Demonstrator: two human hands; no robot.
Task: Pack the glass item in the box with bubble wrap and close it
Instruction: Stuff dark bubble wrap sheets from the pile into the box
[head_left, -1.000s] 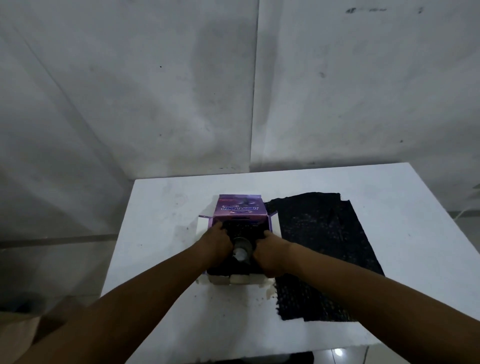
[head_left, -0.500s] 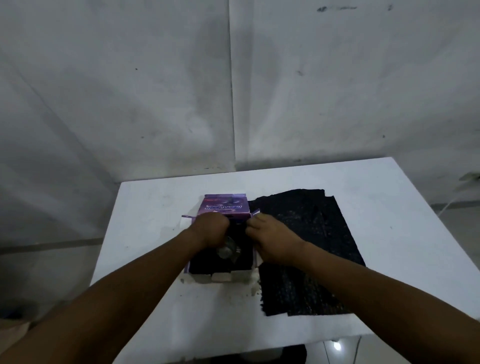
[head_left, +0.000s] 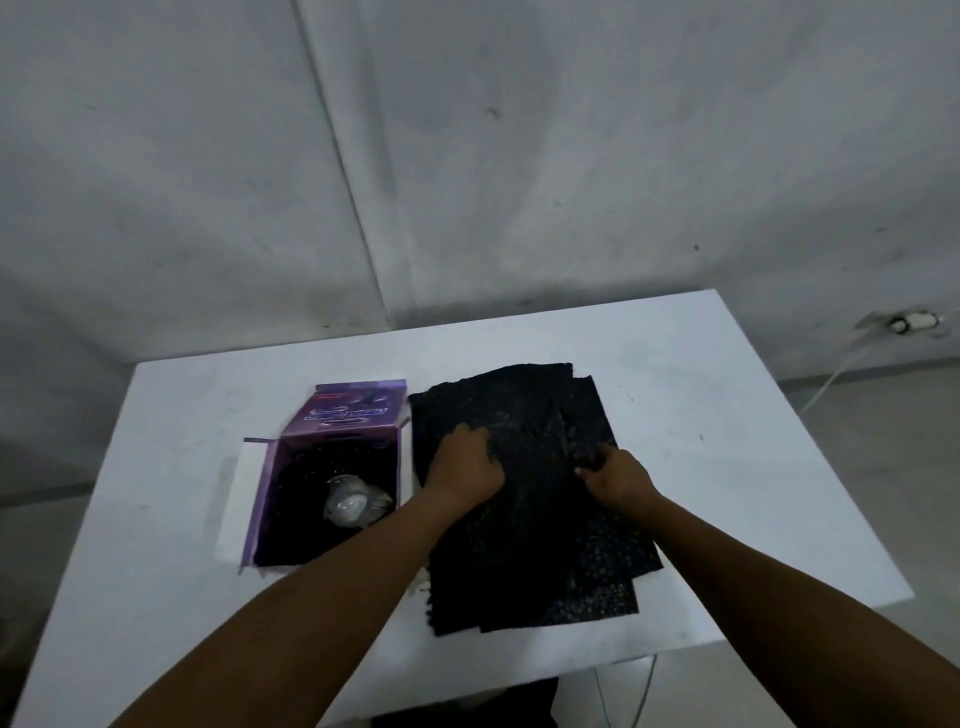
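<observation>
Open purple box (head_left: 332, 470) on white tabletop (head_left: 727, 415), glass item (head_left: 349, 500) inside — left hand (head_left: 467, 467), right hand (head_left: 615, 475) both pinching black bubble wrap (head_left: 530, 530) just beside it

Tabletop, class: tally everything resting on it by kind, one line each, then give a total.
Purple box, open: 1
Glass item, inside the box: 1
Black bubble wrap pile, sheets overlap, counted as a pile: 1
Hands on the pile: 2 (left, right)
Total: 5

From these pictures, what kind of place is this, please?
Probably a plain workroom or storage room, set up for packing. The walls are bare, stained grey, a white table carries only a purple box and black bubble wrap, and a wall socket sits low.
</observation>
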